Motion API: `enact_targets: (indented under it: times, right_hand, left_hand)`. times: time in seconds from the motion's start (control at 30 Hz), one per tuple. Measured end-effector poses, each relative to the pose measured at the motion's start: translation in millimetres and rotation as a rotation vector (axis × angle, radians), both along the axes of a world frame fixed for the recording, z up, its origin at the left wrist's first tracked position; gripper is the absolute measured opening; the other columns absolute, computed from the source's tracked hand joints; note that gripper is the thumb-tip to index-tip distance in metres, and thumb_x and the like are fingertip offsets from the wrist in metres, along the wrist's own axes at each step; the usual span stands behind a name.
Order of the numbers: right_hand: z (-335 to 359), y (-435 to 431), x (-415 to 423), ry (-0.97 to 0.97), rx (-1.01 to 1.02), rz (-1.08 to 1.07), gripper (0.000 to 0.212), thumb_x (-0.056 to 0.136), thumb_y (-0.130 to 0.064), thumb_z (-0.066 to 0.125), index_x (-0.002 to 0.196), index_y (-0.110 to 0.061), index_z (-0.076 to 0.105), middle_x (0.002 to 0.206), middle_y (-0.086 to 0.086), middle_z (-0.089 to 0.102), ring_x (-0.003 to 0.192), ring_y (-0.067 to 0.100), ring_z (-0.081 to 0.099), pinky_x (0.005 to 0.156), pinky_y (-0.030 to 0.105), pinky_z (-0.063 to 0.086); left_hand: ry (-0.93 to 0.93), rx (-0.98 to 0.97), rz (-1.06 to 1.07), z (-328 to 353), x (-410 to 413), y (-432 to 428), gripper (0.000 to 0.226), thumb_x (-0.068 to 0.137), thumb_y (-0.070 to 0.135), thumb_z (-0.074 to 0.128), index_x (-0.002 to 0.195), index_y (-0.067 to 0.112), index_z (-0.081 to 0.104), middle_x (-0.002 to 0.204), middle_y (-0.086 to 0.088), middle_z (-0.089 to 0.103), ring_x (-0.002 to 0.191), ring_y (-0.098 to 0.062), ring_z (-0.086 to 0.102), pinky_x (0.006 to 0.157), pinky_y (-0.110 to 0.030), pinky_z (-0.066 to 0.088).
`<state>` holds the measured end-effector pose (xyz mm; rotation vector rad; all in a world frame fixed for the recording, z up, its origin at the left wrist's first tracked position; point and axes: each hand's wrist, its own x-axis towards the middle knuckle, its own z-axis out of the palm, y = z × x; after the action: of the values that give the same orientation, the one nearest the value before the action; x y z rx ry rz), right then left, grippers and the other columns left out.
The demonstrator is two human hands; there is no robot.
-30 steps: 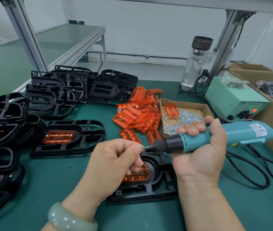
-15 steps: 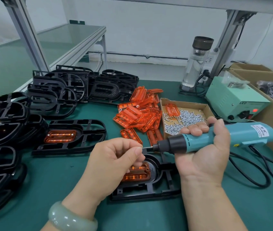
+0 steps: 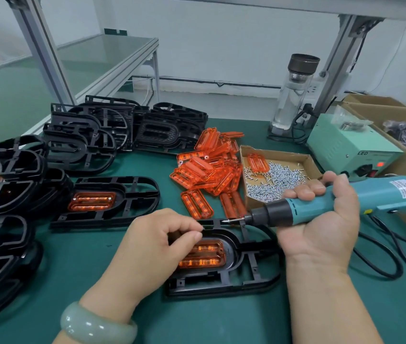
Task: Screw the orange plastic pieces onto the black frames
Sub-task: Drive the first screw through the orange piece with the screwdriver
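Right grip (image 3: 321, 219) wrapped round teal electric screwdriver (image 3: 375, 194), held level, bit pointing left over black plastic frame (image 3: 246, 276) on green desk (image 3: 85, 256). Orange ribbed plastic piece (image 3: 204, 256) sits in that frame. My left grip (image 3: 157, 242) is curled at its left end, thumb to forefinger; can't tell if it pinches anything.

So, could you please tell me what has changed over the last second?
The left hand has drawn its fingertips back from the screwdriver bit, down and left, so a gap now shows between them; its fingers are curled over the orange piece. The right hand still grips the screwdriver level, and the black frame lies where it was.
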<state>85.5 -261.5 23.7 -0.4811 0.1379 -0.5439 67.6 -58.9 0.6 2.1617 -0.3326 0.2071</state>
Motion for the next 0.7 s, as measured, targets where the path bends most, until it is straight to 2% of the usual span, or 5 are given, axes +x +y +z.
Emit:
enact_targets:
  times: [0.1, 0.17, 0.37, 0.5, 0.7]
  right_hand:
    - [0, -5, 2, 0.049, -0.073, -0.033, 0.011, 0.095, -0.024, 0.053, 0.084, -0.02, 0.052, 0.06, -0.009, 0.045, 0.048, 0.007, 0.044, 0.055, 0.019, 0.044]
    - [-1, -6, 3, 0.065, -0.111, -0.04, 0.011, 0.095, -0.022, 0.054, 0.085, -0.02, 0.052, 0.059, -0.008, 0.046, 0.047, 0.007, 0.044, 0.055, 0.02, 0.043]
    - [-2, -4, 2, 0.052, -0.24, -0.026, 0.009, 0.095, -0.018, 0.057, 0.088, -0.018, 0.051, 0.059, -0.006, 0.048, 0.046, 0.009, 0.046, 0.053, 0.021, 0.044]
    - [0, 1, 0, 0.024, -0.32, 0.004, 0.009, 0.088, -0.018, 0.06, 0.09, -0.017, 0.052, 0.059, -0.005, 0.049, 0.045, 0.01, 0.047, 0.051, 0.021, 0.044]
    - [8, 6, 0, 0.017, -0.407, 0.031, 0.007, 0.082, -0.018, 0.062, 0.079, -0.02, 0.056, 0.057, -0.004, 0.049, 0.045, 0.011, 0.047, 0.049, 0.021, 0.043]
  left_hand:
    - [0.007, 0.149, -0.059, -2, -2, -1, 0.006, 0.077, 0.032, 0.072, 0.078, 0.038, 0.07, 0.076, 0.016, 0.063, 0.079, -0.003, 0.06, 0.075, -0.028, 0.048]
    - [0.013, 0.225, -0.085, -1, -5, -3, 0.018, 0.074, 0.042, 0.064, 0.092, 0.044, 0.064, 0.079, 0.017, 0.061, 0.081, -0.002, 0.057, 0.075, -0.034, 0.048]
    - [0.038, 0.428, -0.065, -2, -5, -9, 0.019, 0.083, 0.044, 0.063, 0.101, 0.049, 0.064, 0.087, 0.019, 0.054, 0.093, 0.0, 0.047, 0.078, -0.028, 0.044]
    - [0.071, 0.443, -0.077, -2, -3, -11, 0.018, 0.085, 0.042, 0.062, 0.101, 0.047, 0.067, 0.085, 0.016, 0.05, 0.091, -0.003, 0.046, 0.076, -0.028, 0.044]
    - [0.083, 0.442, -0.084, -5, -1, -12, 0.018, 0.086, 0.04, 0.062, 0.102, 0.047, 0.068, 0.085, 0.015, 0.049, 0.093, -0.004, 0.046, 0.079, -0.028, 0.045]
